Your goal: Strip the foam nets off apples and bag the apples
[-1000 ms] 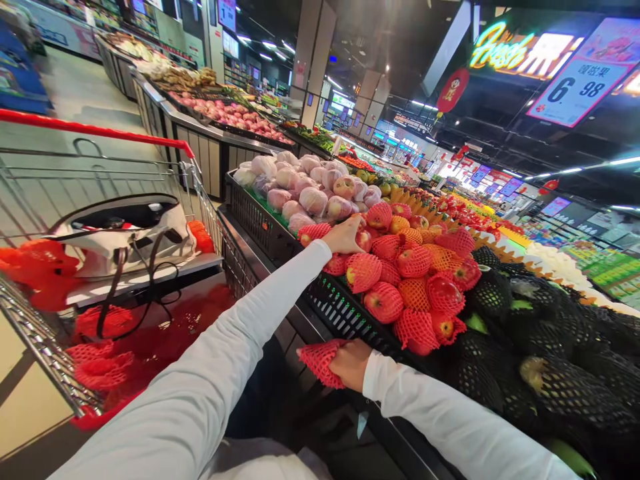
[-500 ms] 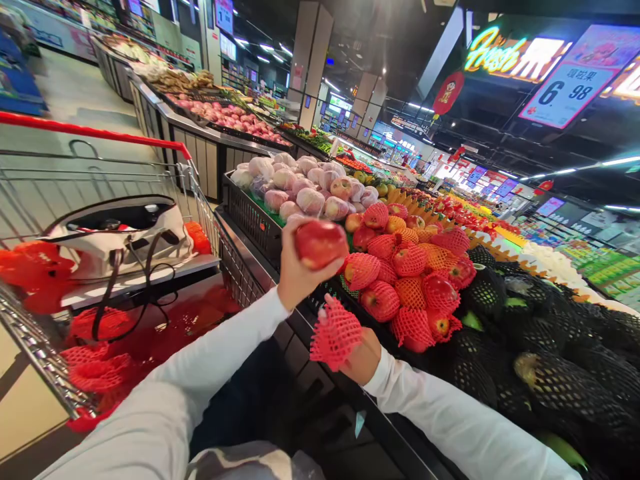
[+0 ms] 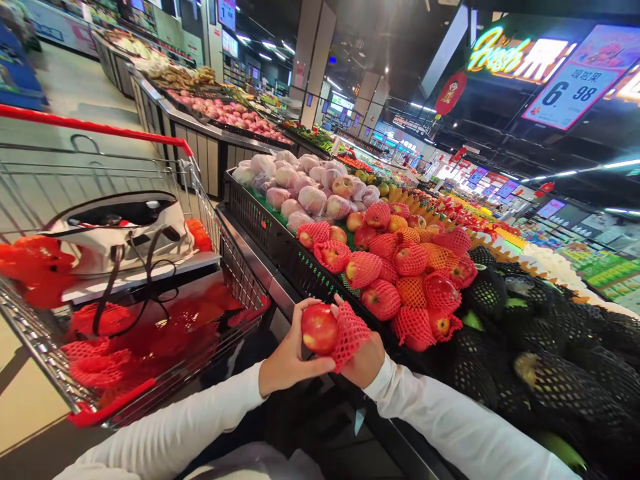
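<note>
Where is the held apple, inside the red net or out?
Mostly out: the apple shows bare red skin in the left hand; whether its edge is in the red net is unclear.

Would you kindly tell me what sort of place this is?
Most likely a supermarket's produce section: a wire shopping cart stands beside a display of net-wrapped apples, and a hanging price sign reads 6.98.
</note>
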Demonstrator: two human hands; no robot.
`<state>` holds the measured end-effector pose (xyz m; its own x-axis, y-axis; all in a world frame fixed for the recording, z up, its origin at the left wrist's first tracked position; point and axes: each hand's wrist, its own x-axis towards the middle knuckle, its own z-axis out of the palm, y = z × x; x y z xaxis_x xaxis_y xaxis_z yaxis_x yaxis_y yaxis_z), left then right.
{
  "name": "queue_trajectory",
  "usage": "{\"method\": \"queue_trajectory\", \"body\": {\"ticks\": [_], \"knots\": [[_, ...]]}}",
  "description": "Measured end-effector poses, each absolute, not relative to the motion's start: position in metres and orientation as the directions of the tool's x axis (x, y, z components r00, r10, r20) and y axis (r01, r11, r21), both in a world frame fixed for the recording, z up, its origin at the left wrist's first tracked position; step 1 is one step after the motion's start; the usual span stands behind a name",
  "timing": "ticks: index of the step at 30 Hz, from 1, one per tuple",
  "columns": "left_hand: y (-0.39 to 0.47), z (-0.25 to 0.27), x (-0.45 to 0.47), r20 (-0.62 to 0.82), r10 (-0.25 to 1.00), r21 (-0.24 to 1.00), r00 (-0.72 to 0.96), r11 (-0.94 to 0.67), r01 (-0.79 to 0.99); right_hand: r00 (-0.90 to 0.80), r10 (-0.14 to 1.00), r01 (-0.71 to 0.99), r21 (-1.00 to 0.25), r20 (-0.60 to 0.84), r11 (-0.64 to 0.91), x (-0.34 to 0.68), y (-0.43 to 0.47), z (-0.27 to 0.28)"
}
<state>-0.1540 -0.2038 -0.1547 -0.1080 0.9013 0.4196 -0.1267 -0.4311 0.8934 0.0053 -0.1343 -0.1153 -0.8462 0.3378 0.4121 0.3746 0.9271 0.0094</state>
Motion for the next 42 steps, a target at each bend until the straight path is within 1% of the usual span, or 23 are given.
{"method": "queue_trajectory", "body": {"ticks": [3,5,7,9,11,13,15,17,21,23,25,27,28,29,31,33,34,35,37,39,40,42], "knots": [[-0.206,-0.154,-0.153,0.395,0.906,0.910,-0.156,-0.408,-0.067,-0.851,0.333,0.372,0.019,0.406,0.928,0.004,-0.134,-0.115],[-0.207,-0.156,-0.154,0.385,0.903,0.911,-0.189,-0.405,-0.081,-0.857,0.343,0.362,-0.026,0.385,0.932,0.003,-0.135,-0.114],[-0.209,-0.158,-0.159,0.414,0.889,0.888,-0.194,-0.441,-0.128,-0.860,0.386,0.383,-0.078,0.333,0.920,0.002,-0.135,-0.111],[-0.210,-0.158,-0.165,0.459,0.861,0.847,-0.217,-0.498,-0.185,-0.871,0.420,0.410,-0.092,0.257,0.907,0.002,-0.134,-0.108],[-0.211,-0.158,-0.171,0.489,0.843,0.804,-0.225,-0.535,-0.259,-0.896,0.411,0.405,-0.071,0.169,0.912,0.003,-0.132,-0.106],[-0.212,-0.158,-0.176,0.491,0.852,0.774,-0.182,-0.523,-0.358,-0.913,0.386,0.382,-0.057,0.135,0.923,0.004,-0.131,-0.107],[-0.212,-0.158,-0.178,0.488,0.868,0.755,-0.091,-0.472,-0.456,-0.906,0.375,0.370,-0.067,0.194,0.927,0.005,-0.130,-0.110],[-0.212,-0.160,-0.180,0.502,0.865,0.741,-0.014,-0.438,-0.509,-0.875,0.379,0.368,-0.097,0.301,0.925,0.007,-0.131,-0.115],[-0.207,-0.165,-0.184,0.539,0.838,0.759,0.087,-0.439,-0.482,-0.816,0.382,0.340,-0.174,0.435,0.924,0.008,-0.134,-0.118],[-0.204,-0.168,-0.186,0.516,0.843,0.790,0.152,-0.400,-0.466,-0.796,0.348,0.306,-0.166,0.496,0.937,0.008,-0.137,-0.118],[-0.200,-0.172,-0.185,0.466,0.857,0.821,0.219,-0.326,-0.469,-0.794,0.264,0.243,-0.113,0.547,0.963,0.008,-0.139,-0.117],[-0.198,-0.178,-0.183,0.405,0.872,0.849,0.275,-0.247,-0.466,-0.818,0.162,0.161,-0.050,0.552,0.986,0.008,-0.142,-0.116],[-0.198,-0.182,-0.182,0.378,0.878,0.858,0.292,-0.215,-0.466,-0.837,0.131,0.136,-0.029,0.532,0.990,0.007,-0.143,-0.115],[-0.198,-0.186,-0.181,0.354,0.883,0.862,0.308,-0.181,-0.473,-0.860,0.126,0.132,-0.023,0.494,0.991,0.006,-0.143,-0.114],[-0.198,-0.193,-0.179,0.306,0.883,0.849,0.354,-0.086,-0.521,-0.908,0.185,0.177,-0.056,0.377,0.983,0.004,-0.142,-0.111],[-0.199,-0.198,-0.178,0.281,0.880,0.783,0.384,0.021,-0.621,-0.927,0.262,0.250,-0.079,0.270,0.965,0.002,-0.140,-0.108],[-0.198,-0.200,-0.178,0.282,0.880,0.724,0.381,0.066,-0.687,-0.928,0.279,0.272,-0.062,0.247,0.960,0.002,-0.138,-0.107],[-0.196,-0.200,-0.179,0.290,0.890,0.642,0.351,0.091,-0.761,-0.929,0.271,0.275,-0.022,0.250,0.961,0.002,-0.137,-0.106],[-0.192,-0.199,-0.180,0.279,0.932,0.439,0.233,0.092,-0.894,-0.937,0.183,0.227,0.120,0.296,0.966,0.003,-0.135,-0.106],[-0.186,-0.197,-0.184,0.222,0.967,0.278,0.126,0.061,-0.959,-0.941,0.035,0.134,0.276,0.337,0.952,0.004,-0.136,-0.106],[-0.183,-0.195,-0.186,0.190,0.978,0.232,0.083,0.038,-0.972,-0.935,-0.034,0.095,0.339,0.354,0.936,0.005,-0.137,-0.106],[-0.180,-0.195,-0.189,0.149,0.987,0.202,0.052,0.021,-0.979,-0.909,-0.121,0.059,0.409,0.400,0.911,0.005,-0.138,-0.105]]}}
